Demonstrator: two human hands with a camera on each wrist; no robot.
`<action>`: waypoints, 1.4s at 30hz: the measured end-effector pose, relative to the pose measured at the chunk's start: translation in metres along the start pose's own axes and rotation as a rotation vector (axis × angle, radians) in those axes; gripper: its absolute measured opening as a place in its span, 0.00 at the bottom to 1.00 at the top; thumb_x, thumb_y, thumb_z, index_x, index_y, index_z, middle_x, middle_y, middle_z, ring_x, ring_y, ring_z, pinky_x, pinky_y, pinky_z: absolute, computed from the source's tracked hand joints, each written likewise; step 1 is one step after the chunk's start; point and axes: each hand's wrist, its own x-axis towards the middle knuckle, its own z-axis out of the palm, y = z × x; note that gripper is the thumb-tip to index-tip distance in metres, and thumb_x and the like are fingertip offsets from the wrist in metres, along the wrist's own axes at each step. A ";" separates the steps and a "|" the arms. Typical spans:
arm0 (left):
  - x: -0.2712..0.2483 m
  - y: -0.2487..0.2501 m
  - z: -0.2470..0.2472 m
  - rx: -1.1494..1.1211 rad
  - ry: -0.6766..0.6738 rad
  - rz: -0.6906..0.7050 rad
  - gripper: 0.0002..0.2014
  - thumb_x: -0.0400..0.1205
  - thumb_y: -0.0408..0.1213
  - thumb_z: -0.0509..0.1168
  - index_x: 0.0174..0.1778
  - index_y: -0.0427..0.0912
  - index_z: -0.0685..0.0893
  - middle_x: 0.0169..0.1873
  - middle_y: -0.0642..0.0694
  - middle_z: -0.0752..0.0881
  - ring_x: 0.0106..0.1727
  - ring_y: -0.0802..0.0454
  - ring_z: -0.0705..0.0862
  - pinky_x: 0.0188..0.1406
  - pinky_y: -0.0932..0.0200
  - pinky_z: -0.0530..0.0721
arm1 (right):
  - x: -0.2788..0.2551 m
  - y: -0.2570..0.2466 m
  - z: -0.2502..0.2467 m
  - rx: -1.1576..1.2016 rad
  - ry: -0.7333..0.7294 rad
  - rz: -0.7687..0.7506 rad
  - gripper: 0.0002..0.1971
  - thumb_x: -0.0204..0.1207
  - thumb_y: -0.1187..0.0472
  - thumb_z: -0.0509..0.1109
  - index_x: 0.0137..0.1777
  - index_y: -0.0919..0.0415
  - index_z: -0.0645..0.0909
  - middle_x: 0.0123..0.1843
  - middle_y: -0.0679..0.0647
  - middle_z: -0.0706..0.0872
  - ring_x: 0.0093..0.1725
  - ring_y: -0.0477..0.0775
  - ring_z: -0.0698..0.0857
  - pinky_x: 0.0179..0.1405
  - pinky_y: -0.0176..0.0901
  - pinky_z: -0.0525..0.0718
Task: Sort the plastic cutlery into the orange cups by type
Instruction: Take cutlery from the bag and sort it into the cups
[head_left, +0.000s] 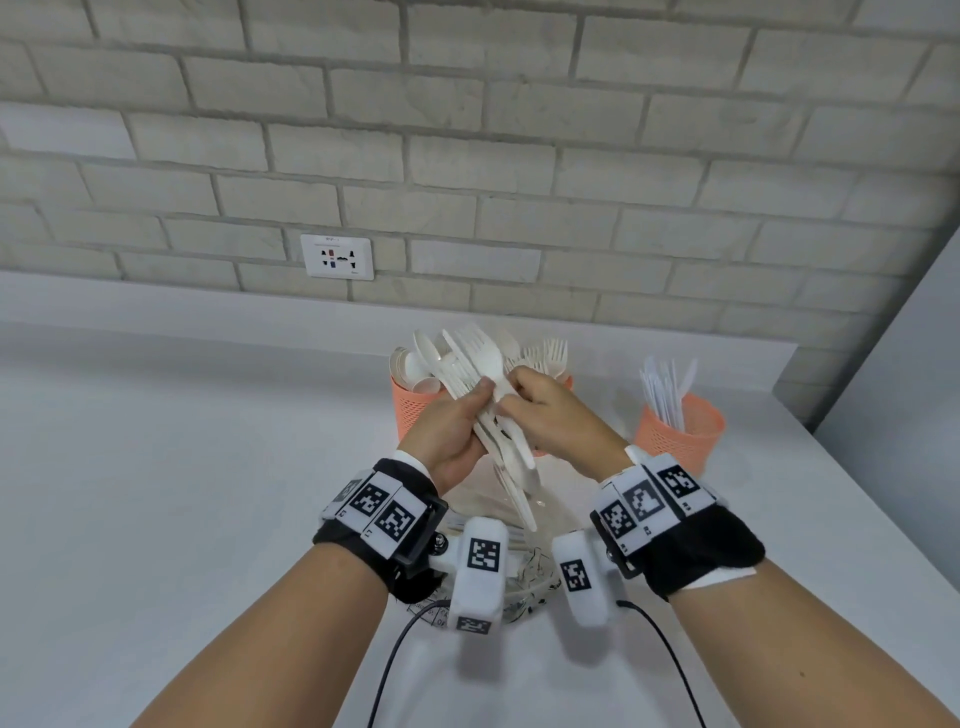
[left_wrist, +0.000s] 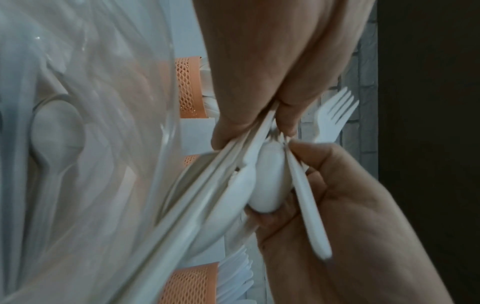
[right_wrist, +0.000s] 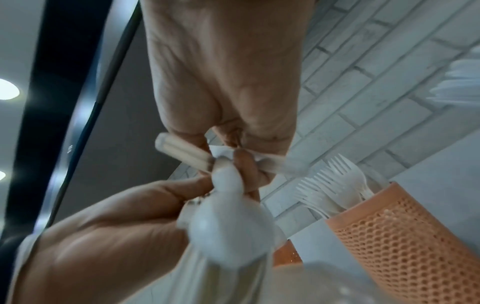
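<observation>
My left hand (head_left: 480, 402) grips a bundle of white plastic cutlery (head_left: 483, 364), forks and spoons mixed, held up over a clear bowl (head_left: 543, 512). My right hand (head_left: 511, 395) pinches one white piece in that bundle near its neck. In the left wrist view a spoon bowl (left_wrist: 267, 181) sits between the right hand's fingers (left_wrist: 306, 148). Three orange mesh cups stand behind. The left cup (head_left: 413, 415) holds spoons, the middle cup (right_wrist: 415, 236) holds forks (right_wrist: 337, 185), and the right cup (head_left: 680, 434) holds knives.
The clear bowl (left_wrist: 78, 144) under my hands holds more loose cutlery. A white counter (head_left: 182, 467) runs to a brick wall with a socket (head_left: 337, 257). The counter's right edge (head_left: 857, 488) lies just past the knife cup. Black cables (head_left: 389, 670) trail from my wrists.
</observation>
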 end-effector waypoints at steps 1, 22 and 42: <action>0.000 0.001 -0.001 -0.005 -0.015 0.003 0.13 0.87 0.31 0.53 0.63 0.32 0.78 0.46 0.39 0.88 0.44 0.48 0.90 0.40 0.54 0.90 | 0.000 0.000 -0.003 0.062 -0.022 0.034 0.06 0.76 0.60 0.61 0.47 0.63 0.75 0.37 0.55 0.76 0.37 0.53 0.75 0.36 0.45 0.72; 0.008 0.012 -0.015 -0.255 0.058 0.014 0.06 0.85 0.30 0.55 0.48 0.36 0.77 0.35 0.44 0.90 0.41 0.52 0.90 0.45 0.54 0.86 | -0.003 0.013 -0.016 0.269 0.047 -0.007 0.11 0.84 0.57 0.58 0.51 0.66 0.75 0.22 0.47 0.66 0.22 0.46 0.63 0.20 0.36 0.61; 0.016 0.044 -0.055 -0.739 0.359 0.178 0.10 0.86 0.28 0.54 0.38 0.38 0.73 0.32 0.44 0.77 0.34 0.53 0.77 0.30 0.57 0.88 | 0.000 0.004 -0.021 0.054 -0.381 0.135 0.11 0.81 0.68 0.59 0.39 0.57 0.77 0.31 0.53 0.81 0.27 0.45 0.71 0.23 0.35 0.65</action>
